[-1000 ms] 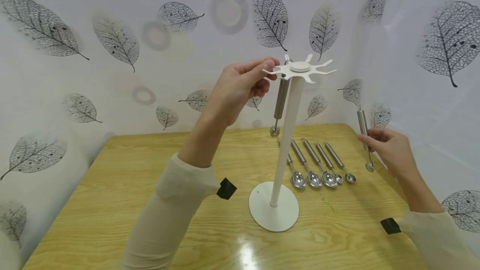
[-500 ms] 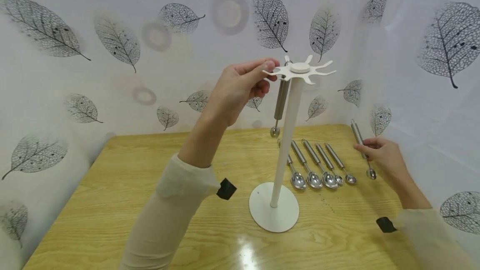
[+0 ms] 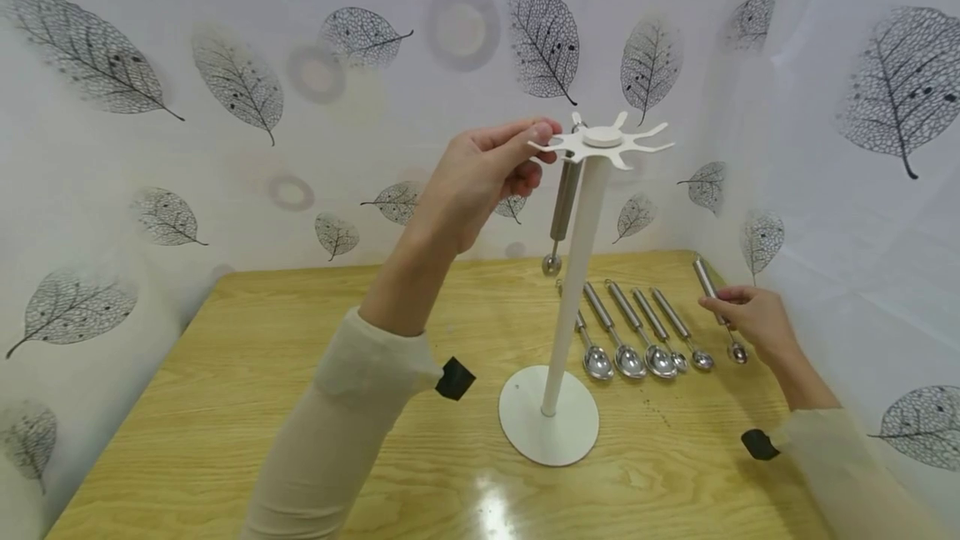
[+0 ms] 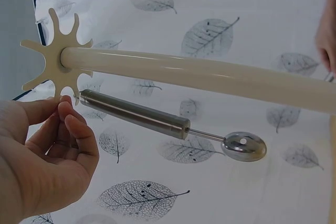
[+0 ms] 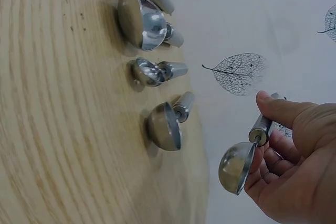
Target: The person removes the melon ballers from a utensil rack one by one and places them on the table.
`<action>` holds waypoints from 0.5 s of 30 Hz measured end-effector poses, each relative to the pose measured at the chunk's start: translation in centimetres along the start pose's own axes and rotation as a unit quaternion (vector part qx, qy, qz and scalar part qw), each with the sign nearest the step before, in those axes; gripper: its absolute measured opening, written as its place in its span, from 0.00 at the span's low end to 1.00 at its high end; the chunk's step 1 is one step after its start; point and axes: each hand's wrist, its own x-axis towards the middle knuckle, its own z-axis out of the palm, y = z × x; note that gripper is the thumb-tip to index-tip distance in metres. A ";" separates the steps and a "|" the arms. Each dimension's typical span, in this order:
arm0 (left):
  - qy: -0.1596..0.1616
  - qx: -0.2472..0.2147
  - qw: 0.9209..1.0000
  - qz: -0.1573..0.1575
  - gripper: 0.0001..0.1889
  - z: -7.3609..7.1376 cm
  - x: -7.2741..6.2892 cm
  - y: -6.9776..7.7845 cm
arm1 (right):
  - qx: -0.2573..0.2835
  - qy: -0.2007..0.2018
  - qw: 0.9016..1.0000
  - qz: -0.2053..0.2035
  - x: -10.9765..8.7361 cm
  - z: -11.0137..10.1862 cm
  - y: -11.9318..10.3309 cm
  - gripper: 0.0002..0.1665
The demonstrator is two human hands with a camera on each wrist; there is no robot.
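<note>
A white rack stands upright on a round base, with a ring of prongs (image 3: 602, 140) at the top of its pole (image 3: 573, 290). My left hand (image 3: 471, 182) pinches one prong between thumb and index finger. Beside those fingertips a steel melon baller (image 4: 136, 114) hangs from a neighbouring prong, its small bowl down. At the right side of the table, my right hand (image 3: 759, 325) holds another melon baller (image 5: 236, 169) by its handle, tilted with the bowl lower. Its bowl sits low over the wood in the head view; the palm and fingers partly cover the handle in the right wrist view.
Several steel scoops (image 3: 660, 362) of different bowl sizes lie in a row on the wooden table (image 3: 300, 423), right of the rack's base (image 3: 525, 432). A white leaf-print cloth (image 3: 420, 107) hangs behind and at the right, close to my right hand.
My right hand has come down and to the left with the melon baller, bringing it near the tabletop. My left hand keeps its grip on the prong, and the hanging melon baller stays put.
</note>
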 end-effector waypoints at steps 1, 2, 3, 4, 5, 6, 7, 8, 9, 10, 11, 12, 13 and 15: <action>0.000 -0.001 1.000 0.000 0.15 0.0 0.0 0.0 | -0.002 -0.001 1.000 0.000 0.0 0.1 0.1 0.37; 0.000 -0.002 1.000 -0.001 0.15 0.0 0.0 0.0 | -0.003 -0.001 1.000 0.001 0.1 0.2 0.2 0.36; 0.000 -0.003 1.000 -0.002 0.15 0.0 0.0 0.0 | -0.004 -0.002 1.000 0.002 0.1 0.3 0.3 0.36; 0.000 -0.004 1.000 -0.002 0.15 0.0 0.0 0.0 | -0.006 -0.003 1.000 0.003 0.2 0.5 0.4 0.36; 0.000 -0.004 1.000 -0.002 0.15 0.0 0.0 0.0 | -0.008 -0.004 1.000 0.005 0.2 0.6 0.6 0.36; 0.000 -0.005 1.000 -0.002 0.15 0.0 0.0 0.0 | -0.005 -0.004 1.000 0.007 0.3 0.7 0.7 0.36; 0.000 -0.005 1.000 -0.002 0.15 0.0 0.0 0.0 | -0.004 -0.004 1.000 0.009 0.4 0.8 0.8 0.36; 0.000 -0.005 1.000 0.000 0.15 0.0 0.0 0.0 | -0.004 -0.004 1.000 0.012 0.5 0.9 1.0 0.36; 0.000 -0.004 1.000 0.000 0.15 0.0 0.0 0.0 | -0.006 -0.005 1.000 0.013 0.6 1.0 1.2 0.36; 0.000 -0.004 1.000 0.000 0.15 0.0 -0.1 0.0 | -0.009 -0.006 1.000 0.016 0.7 1.1 1.4 0.36; 0.000 -0.004 1.000 0.001 0.15 0.0 -0.1 0.0 | -0.013 -0.007 1.000 0.017 0.8 1.1 1.6 0.36; 0.000 -0.004 1.000 0.001 0.15 0.0 -0.1 0.0 | -0.018 -0.008 1.000 0.018 0.9 1.2 1.7 0.36; -0.001 -0.005 1.000 0.001 0.15 0.0 -0.1 0.0 | -0.025 -0.010 0.999 0.020 1.0 1.3 1.9 0.36; -0.001 -0.005 1.000 -0.001 0.15 0.0 -0.1 0.0 | -0.041 -0.014 0.999 0.020 1.2 1.4 2.3 0.35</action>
